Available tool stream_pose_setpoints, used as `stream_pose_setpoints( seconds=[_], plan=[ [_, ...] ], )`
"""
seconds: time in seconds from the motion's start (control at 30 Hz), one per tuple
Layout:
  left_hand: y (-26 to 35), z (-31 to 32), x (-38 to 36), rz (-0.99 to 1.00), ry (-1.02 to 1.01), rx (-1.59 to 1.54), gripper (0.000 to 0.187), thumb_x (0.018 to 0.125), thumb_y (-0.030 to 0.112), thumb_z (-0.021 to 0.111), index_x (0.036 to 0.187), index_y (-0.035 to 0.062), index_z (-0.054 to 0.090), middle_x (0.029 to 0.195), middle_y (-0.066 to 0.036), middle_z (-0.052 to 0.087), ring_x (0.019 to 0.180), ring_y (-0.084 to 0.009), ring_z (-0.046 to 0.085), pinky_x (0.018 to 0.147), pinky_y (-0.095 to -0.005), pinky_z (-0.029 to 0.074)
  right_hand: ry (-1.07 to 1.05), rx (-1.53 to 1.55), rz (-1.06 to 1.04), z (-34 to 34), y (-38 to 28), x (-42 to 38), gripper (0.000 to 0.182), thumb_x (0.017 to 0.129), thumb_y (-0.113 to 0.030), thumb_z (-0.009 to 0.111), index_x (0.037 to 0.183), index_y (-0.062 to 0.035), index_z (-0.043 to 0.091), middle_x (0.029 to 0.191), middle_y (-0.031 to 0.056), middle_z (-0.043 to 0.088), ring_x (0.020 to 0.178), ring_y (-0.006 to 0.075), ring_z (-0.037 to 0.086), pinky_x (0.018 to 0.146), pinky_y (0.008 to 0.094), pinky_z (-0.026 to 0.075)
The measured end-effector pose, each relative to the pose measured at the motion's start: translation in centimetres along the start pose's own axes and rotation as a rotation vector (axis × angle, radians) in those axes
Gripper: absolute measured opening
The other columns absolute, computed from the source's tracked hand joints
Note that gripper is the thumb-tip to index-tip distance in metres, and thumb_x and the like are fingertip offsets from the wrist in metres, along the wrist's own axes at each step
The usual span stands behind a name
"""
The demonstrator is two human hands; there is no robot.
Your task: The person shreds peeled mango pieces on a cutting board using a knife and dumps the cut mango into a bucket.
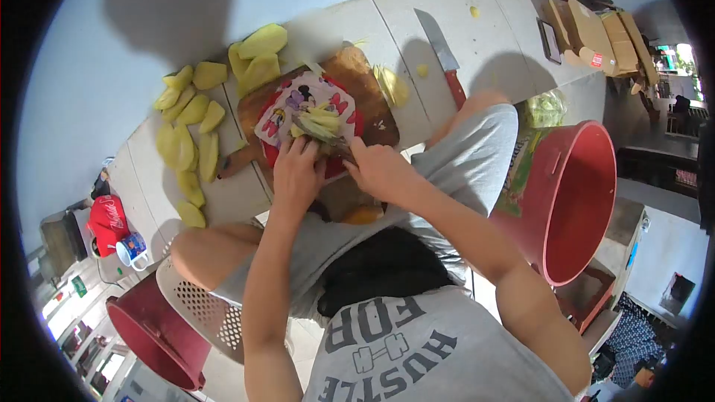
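Observation:
On a wooden cutting board [372, 97] lies a round red-rimmed plate [277, 97] printed with cartoon figures. Pale green fruit strips [322, 120], which look like green mango, sit over it in what seems to be a clear plastic bag [335, 141]. My left hand [298, 171] is closed at the near left side of the bag, fingers bent. From the right, my right hand [381, 170] pinches the bag's near edge between thumb and fingers. The exact grip of both hands is partly hidden by the fingers.
Peeled fruit pieces [194, 109] lie left of the board, with more [261, 45] behind it. Cut slices [392, 87] and a red-handled knife [441, 52] are to the right. A phone [549, 40] lies beside cardboard [596, 33]. A red bucket [577, 201] stands at right, another [160, 335] at left.

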State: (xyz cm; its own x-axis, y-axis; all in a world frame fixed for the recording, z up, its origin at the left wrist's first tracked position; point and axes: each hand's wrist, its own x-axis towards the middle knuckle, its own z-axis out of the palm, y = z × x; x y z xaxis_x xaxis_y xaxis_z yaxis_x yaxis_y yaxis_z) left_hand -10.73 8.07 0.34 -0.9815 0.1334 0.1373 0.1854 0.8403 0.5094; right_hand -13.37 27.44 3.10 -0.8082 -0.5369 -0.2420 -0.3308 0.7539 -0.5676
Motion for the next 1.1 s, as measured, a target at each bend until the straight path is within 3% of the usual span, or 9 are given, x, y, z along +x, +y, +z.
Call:
stream_pose_setpoints(
  seconds=[0.47, 0.53, 0.67, 0.73, 0.83, 1.1],
  plan=[
    [-0.8, 0.5, 0.2, 0.010, -0.004, -0.006, 0.029, 0.075, 0.007, 0.073, 0.103, 0.0015, 0.068, 0.104, -0.017, 0.066, 0.103, -0.0393, 0.060, 0.089, -0.0466, 0.051, 0.008, -0.048, -0.023, -1.8, -1.5, 0.1, 0.031, 0.098, -0.027, 0.059, 0.101, 0.0018, 0.048, 0.067, 0.0257, 0.064, 0.067, 0.0460, 0.067, 0.060, 0.0535, 0.055],
    [-0.4, 0.4, -0.4, 0.047, 0.038, 0.004, 0.027, 0.075, 0.007, 0.073, 0.101, 0.0017, 0.068, 0.103, -0.016, 0.066, 0.102, -0.0389, 0.060, 0.089, -0.0464, 0.052, -0.050, 0.003, 0.032, -1.3, -1.4, -0.3, 0.033, 0.099, -0.031, 0.057, 0.105, 0.0007, 0.051, 0.075, 0.0250, 0.067, 0.073, 0.0443, 0.069, 0.063, 0.0535, 0.057],
    [-0.3, 0.2, 0.1, 0.020, 0.057, -0.007, 0.024, 0.075, 0.007, 0.073, 0.097, 0.0018, 0.069, 0.104, -0.017, 0.066, 0.101, -0.0390, 0.061, 0.089, -0.0465, 0.052, -0.049, -0.039, 0.036, -0.7, -0.5, 0.0, 0.035, 0.098, -0.031, 0.058, 0.109, 0.0014, 0.052, 0.075, 0.0237, 0.068, 0.071, 0.0439, 0.069, 0.063, 0.0525, 0.057],
    [-0.9, 0.6, -0.3, 0.090, 0.105, -0.017, 0.019, 0.071, 0.009, 0.074, 0.089, 0.0039, 0.069, 0.093, -0.015, 0.064, 0.095, -0.0376, 0.061, 0.081, -0.0482, 0.052, -0.056, -0.031, 0.044, -2.1, -2.5, -0.9, 0.036, 0.098, -0.031, 0.058, 0.110, 0.0016, 0.052, 0.075, 0.0234, 0.068, 0.071, 0.0436, 0.069, 0.063, 0.0523, 0.057],
    [-0.5, 0.5, -0.6, 0.012, 0.044, 0.031, 0.022, 0.075, 0.006, 0.072, 0.096, 0.0018, 0.069, 0.102, -0.016, 0.066, 0.100, -0.0386, 0.061, 0.088, -0.0465, 0.052, -0.067, -0.015, 0.031, -0.8, -1.2, -0.6, 0.036, 0.098, -0.031, 0.058, 0.111, 0.0017, 0.051, 0.076, 0.0235, 0.068, 0.073, 0.0431, 0.069, 0.063, 0.0521, 0.057],
    [-0.7, 0.6, -0.1, 0.029, 0.066, 0.008, 0.024, 0.075, 0.006, 0.073, 0.098, 0.0017, 0.070, 0.100, -0.016, 0.067, 0.102, -0.0385, 0.062, 0.088, -0.0454, 0.053, -0.059, -0.010, 0.004, -2.6, -2.5, -0.4, 0.035, 0.098, -0.031, 0.058, 0.110, 0.0017, 0.051, 0.080, 0.0249, 0.068, 0.076, 0.0436, 0.070, 0.065, 0.0531, 0.057]
  ],
)
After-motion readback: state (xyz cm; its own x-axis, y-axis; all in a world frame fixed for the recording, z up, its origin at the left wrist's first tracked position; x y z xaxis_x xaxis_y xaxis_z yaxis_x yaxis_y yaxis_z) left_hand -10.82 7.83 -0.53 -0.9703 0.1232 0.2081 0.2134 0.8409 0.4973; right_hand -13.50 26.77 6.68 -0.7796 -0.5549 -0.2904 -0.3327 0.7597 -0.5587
